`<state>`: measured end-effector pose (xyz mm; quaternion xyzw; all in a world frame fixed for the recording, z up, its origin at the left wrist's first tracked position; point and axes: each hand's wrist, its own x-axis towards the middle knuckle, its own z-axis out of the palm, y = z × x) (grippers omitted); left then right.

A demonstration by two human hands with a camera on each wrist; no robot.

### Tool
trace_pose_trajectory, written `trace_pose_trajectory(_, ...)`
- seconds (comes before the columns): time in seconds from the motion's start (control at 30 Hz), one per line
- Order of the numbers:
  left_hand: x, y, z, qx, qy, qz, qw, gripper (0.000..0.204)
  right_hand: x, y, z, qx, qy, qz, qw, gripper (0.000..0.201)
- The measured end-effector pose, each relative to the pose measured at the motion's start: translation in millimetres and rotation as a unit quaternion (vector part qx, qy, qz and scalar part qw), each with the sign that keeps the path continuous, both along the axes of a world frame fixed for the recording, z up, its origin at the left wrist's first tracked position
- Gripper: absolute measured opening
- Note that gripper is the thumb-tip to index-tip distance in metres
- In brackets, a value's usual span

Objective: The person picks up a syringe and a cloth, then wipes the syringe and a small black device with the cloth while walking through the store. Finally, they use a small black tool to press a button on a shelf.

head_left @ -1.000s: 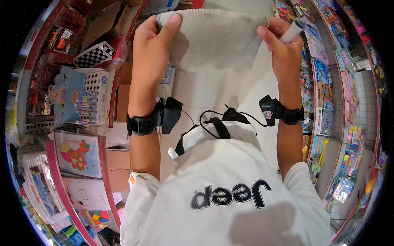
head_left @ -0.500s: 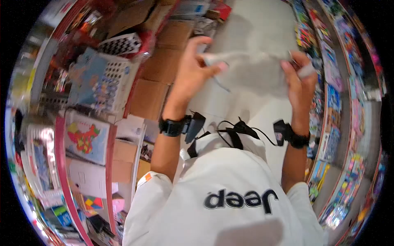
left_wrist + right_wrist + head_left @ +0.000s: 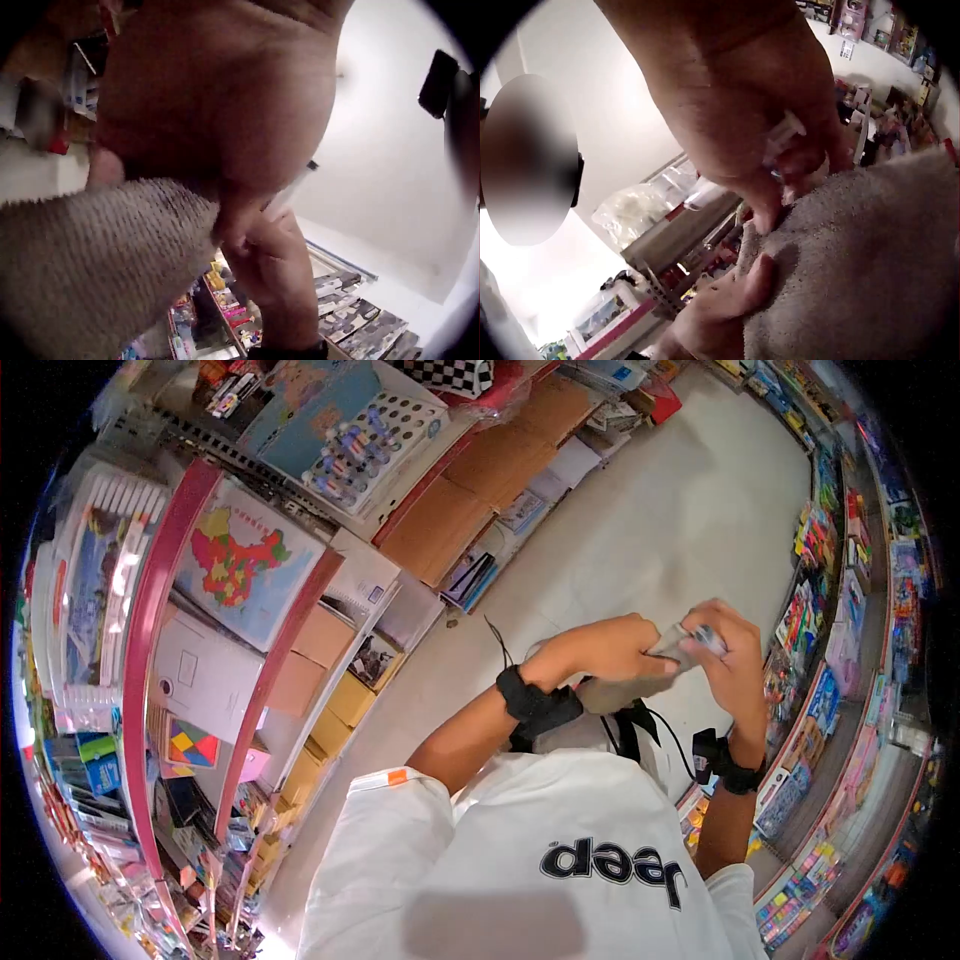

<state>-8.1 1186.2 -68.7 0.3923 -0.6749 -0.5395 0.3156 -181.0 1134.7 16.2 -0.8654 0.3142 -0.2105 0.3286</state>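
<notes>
A grey ribbed cloth (image 3: 622, 695) hangs bunched between my two hands, in front of the waist. My left hand (image 3: 608, 648) grips its upper edge, thumb and fingers meeting close to the other hand. Opposite, my right hand (image 3: 738, 665) pinches the cloth near its corner. That same hand also holds a clear plastic syringe (image 3: 786, 133), whose pale flange sticks out of the palm in the right wrist view; the rest of it is hidden by the fingers. Across the left wrist view, the fuzzy cloth (image 3: 105, 262) spreads below the left hand.
Shelves of packaged goods (image 3: 820, 710) line the right side. On the left stand a map of China (image 3: 240, 560), a display box of pens (image 3: 360, 455) and cardboard boxes (image 3: 470, 490). Pale floor (image 3: 640, 510) runs between. Each wrist wears a black strap.
The cloth was stretched flat between both hands and is now bunched. The left hand has come over to the right hand, both lower and nearer the body. The view has turned toward the left shelves.
</notes>
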Motion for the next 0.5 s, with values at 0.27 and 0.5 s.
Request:
trace_pose_trajectory(0.27,14,59,-9,0.193,0.291,0.359,0.865,0.033,10,64,-13,0.063,0.043,-0.118,0.99,0.022)
trace_pose_trajectory(0.5,-1,138,42,0.177,0.506,0.349,0.769,0.039,12,154,7,0.031,-0.036,-0.118,0.992,0.016)
